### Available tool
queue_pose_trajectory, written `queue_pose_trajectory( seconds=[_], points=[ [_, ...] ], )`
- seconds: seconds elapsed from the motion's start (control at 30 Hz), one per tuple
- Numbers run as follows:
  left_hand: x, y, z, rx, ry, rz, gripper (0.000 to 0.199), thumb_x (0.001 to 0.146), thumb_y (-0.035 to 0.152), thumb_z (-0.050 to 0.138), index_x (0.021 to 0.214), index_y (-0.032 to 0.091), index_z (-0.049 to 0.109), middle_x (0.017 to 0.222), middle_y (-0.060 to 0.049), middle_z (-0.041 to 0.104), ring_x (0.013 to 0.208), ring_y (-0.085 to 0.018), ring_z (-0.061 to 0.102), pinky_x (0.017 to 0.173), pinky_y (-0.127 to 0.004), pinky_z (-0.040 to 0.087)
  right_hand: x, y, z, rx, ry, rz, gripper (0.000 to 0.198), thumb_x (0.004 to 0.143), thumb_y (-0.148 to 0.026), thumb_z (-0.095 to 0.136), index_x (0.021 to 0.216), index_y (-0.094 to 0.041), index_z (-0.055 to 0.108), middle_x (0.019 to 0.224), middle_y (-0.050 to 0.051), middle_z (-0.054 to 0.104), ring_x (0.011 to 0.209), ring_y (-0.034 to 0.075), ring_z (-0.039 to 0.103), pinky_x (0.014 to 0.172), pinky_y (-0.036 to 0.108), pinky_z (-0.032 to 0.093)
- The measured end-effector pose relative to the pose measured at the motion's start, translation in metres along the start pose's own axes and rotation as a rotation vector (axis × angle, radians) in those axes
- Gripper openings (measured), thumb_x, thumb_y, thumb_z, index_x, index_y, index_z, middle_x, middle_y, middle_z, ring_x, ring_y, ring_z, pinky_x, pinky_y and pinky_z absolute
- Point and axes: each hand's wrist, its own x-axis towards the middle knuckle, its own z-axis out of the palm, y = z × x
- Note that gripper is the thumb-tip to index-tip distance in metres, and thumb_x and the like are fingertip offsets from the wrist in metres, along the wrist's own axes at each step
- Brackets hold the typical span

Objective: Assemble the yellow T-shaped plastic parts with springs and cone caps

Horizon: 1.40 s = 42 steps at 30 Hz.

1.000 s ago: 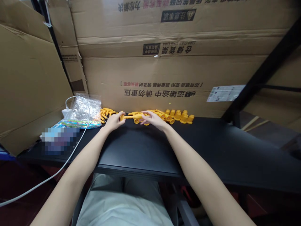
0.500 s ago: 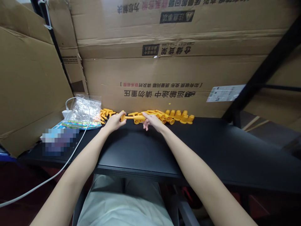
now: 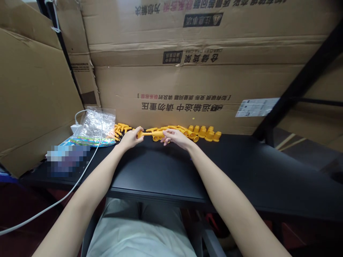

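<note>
Between my hands is a yellow plastic stick (image 3: 152, 134) with a ribbed stretch and a thicker right part, held level just above the desk. My left hand (image 3: 133, 137) is closed round its left end. The fingers of my right hand (image 3: 175, 138) pinch the right end, which they partly hide. Right behind lie several yellow pieces with flared round ends (image 3: 191, 135), partly covered by my right hand. Small branched yellow pieces (image 3: 122, 127) are heaped beyond my left hand. Several yellow cup-shaped pieces (image 3: 209, 134) stand farther right.
A cardboard sheet (image 3: 166, 82) rises behind the black desk (image 3: 158, 171), and another cardboard panel (image 3: 37, 96) stands at the left. A clear plastic bag (image 3: 98, 123), a white plug (image 3: 76, 128) and its white cable (image 3: 80, 182) lie on the left. A black metal post (image 3: 300, 78) slants at the right.
My right hand has shifted slightly, and its fingers have closed more round the right end of the yellow stick. My left hand keeps its hold in about the same place.
</note>
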Motion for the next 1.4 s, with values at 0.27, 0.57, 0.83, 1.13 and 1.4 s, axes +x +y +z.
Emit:
queue_pose_trajectory(
  seconds=[0.27,0.57,0.83,1.13,1.4],
  points=[
    [0.0,-0.001,0.002,-0.028,-0.014,-0.037,0.023,0.08,0.028,0.055,0.102,0.021,0.059,0.06,0.004,0.052,0.056,-0.013,0.049,0.058,-0.023,0.034,0.005,-0.004,0.018,-0.017,0.147,0.154,0.056,0.083,-0.069,0.051,0.059,-0.018,0.052,0.038,0.002,0.054,0.028,0.009,0.045,0.03,0.02,0.035],
    [-0.001,-0.001,0.003,-0.058,-0.031,-0.05,0.023,0.079,0.029,0.055,0.1,0.021,0.06,0.058,0.005,0.051,0.054,-0.012,0.047,0.055,-0.023,0.033,0.001,0.004,-0.001,-0.04,0.032,-0.014,0.049,0.065,-0.039,0.083,0.102,-0.016,0.061,0.084,0.006,0.074,0.059,0.014,0.069,0.062,0.026,0.054],
    [0.0,0.004,0.004,-0.01,-0.005,-0.029,0.024,0.078,0.027,0.057,0.101,0.022,0.06,0.062,0.003,0.055,0.056,-0.014,0.051,0.058,-0.024,0.036,0.003,0.001,0.01,-0.025,0.088,0.041,0.048,0.075,-0.062,0.067,0.069,-0.014,0.06,0.051,0.005,0.064,0.033,0.01,0.051,0.036,0.023,0.042],
    [-0.001,0.003,0.004,-0.01,-0.015,-0.048,0.024,0.078,0.027,0.058,0.101,0.021,0.06,0.061,0.003,0.055,0.055,-0.014,0.051,0.057,-0.024,0.035,0.005,-0.006,0.024,0.032,0.202,0.123,0.05,0.081,-0.061,0.06,0.056,-0.018,0.052,0.034,-0.001,0.047,0.026,0.006,0.036,0.026,0.018,0.027],
    [0.0,0.004,0.001,-0.026,-0.006,-0.04,0.023,0.078,0.028,0.059,0.1,0.021,0.058,0.062,0.004,0.053,0.057,-0.014,0.05,0.058,-0.023,0.034,0.006,-0.006,0.026,0.056,0.22,0.245,0.05,0.088,-0.058,0.052,0.061,-0.016,0.055,0.033,-0.003,0.044,0.026,0.005,0.034,0.027,0.017,0.027]
  ],
)
